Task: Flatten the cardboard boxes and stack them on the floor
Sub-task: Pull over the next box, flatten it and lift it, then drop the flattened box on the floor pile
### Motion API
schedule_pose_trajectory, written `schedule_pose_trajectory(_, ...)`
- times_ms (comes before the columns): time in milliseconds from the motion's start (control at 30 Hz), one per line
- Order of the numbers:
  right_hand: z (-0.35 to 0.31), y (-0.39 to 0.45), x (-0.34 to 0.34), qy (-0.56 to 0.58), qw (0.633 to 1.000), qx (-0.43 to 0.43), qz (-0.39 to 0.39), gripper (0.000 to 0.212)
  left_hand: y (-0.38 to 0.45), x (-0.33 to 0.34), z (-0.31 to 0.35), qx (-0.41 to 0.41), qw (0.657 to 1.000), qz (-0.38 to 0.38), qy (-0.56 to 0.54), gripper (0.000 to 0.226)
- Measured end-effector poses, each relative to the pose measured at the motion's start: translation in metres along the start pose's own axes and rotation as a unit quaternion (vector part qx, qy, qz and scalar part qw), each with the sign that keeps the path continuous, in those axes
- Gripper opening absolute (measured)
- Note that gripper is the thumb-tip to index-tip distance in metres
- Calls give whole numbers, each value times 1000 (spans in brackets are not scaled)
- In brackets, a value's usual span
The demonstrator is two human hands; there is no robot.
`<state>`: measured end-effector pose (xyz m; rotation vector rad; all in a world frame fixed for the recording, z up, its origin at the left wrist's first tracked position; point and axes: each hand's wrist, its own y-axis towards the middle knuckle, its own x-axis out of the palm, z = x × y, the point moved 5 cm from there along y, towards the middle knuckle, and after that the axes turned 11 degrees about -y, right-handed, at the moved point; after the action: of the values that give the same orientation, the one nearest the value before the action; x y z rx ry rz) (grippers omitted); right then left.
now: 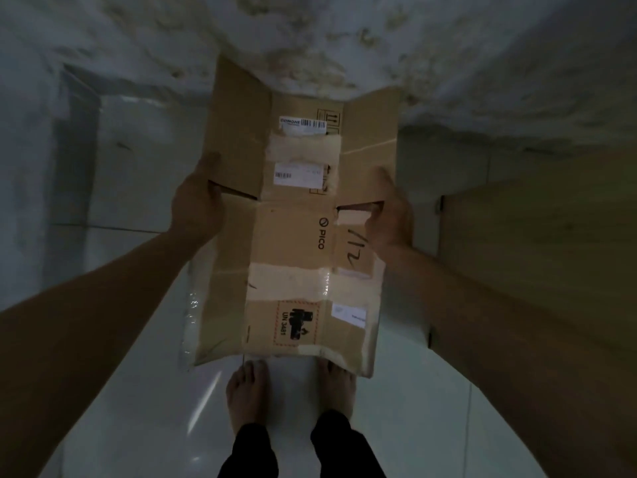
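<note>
A flattened brown cardboard box (293,232) hangs in the air in front of me, above my bare feet. It carries tape strips, white barcode labels, a PICO print and a UN 3481 mark. My left hand (198,205) grips its left edge at the flap slit, fingers curled behind the board. My right hand (389,215) grips the right edge at the opposite slit, thumb on the front face. The flaps at the far end spread outward.
White glossy floor tiles (413,408) lie under my feet (246,391). A wooden cabinet or door panel (534,253) stands at the right. A stained, rough wall (310,39) runs across the far side. A clear plastic strip (189,322) hangs at the box's left edge.
</note>
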<state>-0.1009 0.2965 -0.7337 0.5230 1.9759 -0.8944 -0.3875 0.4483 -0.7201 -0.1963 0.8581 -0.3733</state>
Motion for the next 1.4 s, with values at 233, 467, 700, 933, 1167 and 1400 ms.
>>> schedule_pose_trajectory(233, 45, 46, 80, -3, 998, 36, -46, 74, 40, 55, -65, -34, 997, -52, -34, 65)
schedule_pose_trajectory(467, 59, 58, 114, -94, 967, 46, -233, 97, 64, 88, -120, -150, 971, -188, -1, 75)
schedule_pose_trajectory(700, 7, 8, 56, -65, 972, 36, -225, 91, 9, 72, -24, -29, 979, -189, 76, 71)
schedule_pose_trajectory(933, -80, -89, -94, -3, 976, -35, -215, 64, -78, -26, 144, 70, 978, -183, 71, 51)
schedule_pose_trajectory(1167, -132, -212, -293, 87, 988, -10, -131, 57, -197, -171, 310, 133, 976, -161, 57, 39)
schedule_pose_trajectory(1400, -120, -331, -463, 93, 995, 3, -30, 46, -307, -270, 447, 250, 959, -102, 87, 34)
